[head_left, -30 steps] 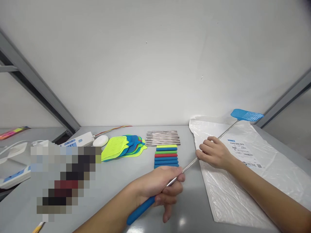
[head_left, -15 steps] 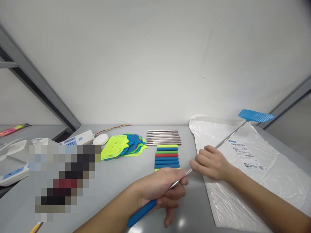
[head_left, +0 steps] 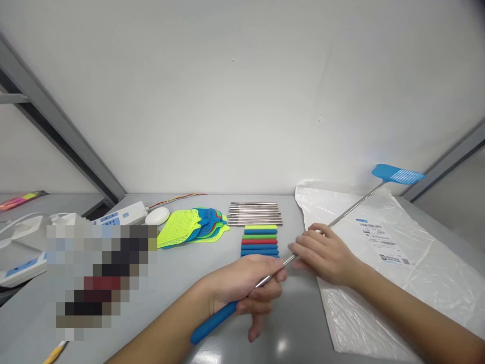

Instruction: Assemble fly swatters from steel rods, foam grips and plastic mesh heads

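Observation:
A fly swatter with a blue mesh head (head_left: 397, 174), a thin metal rod and a blue handle (head_left: 214, 322) slants across both my hands. My left hand (head_left: 246, 285) is closed round the lower rod, just above the handle. Further up, my right hand (head_left: 322, 253) wraps the rod with its fingers over the top. The mesh head sits at the far upper right, above the white plastic bag. Beyond my left hand lie several coloured handles (head_left: 259, 241) in a row. Behind these is a row of metal rods (head_left: 254, 214).
Yellow, blue and other swatter heads (head_left: 182, 227) lie overlapped left of the rods. A white round case (head_left: 157, 216) and a power strip (head_left: 121, 213) stand further left. On the right, a white plastic bag (head_left: 348, 323) with a label covers the table. A wall rises behind.
My left hand and the swatter handle have shifted slightly left and up. My right hand has slid a little down the rod, its fingers flatter over it. The blue head is slightly higher.

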Action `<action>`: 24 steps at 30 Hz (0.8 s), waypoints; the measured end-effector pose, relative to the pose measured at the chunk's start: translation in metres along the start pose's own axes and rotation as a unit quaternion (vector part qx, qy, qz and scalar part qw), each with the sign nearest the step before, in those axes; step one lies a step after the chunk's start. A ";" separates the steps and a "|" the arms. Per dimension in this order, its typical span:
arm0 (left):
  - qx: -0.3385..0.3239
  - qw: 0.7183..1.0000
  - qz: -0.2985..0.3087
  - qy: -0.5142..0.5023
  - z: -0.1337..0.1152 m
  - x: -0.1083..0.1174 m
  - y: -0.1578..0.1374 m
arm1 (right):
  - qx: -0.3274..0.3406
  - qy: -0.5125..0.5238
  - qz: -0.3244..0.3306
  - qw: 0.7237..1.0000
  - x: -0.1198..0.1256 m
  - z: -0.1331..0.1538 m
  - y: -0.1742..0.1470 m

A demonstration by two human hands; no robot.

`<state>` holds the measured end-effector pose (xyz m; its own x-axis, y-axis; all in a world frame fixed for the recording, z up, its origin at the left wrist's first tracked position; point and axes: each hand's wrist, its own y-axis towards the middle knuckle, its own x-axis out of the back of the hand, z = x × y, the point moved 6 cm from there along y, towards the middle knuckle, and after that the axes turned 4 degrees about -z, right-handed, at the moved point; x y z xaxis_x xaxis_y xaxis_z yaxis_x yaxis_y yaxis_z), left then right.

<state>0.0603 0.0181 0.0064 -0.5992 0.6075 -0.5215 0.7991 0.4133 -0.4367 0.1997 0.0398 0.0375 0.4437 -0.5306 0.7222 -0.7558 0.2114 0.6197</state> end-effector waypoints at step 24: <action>0.026 0.999 0.044 0.010 0.007 -0.003 0.001 | 0.046 -0.045 -0.014 0.998 0.011 0.002 -0.004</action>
<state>0.0628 0.0121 0.0028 -0.5247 0.6532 -0.5459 0.8449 0.3211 -0.4278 0.2065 0.0315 0.0425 0.4225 -0.6078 0.6723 -0.7874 0.1212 0.6044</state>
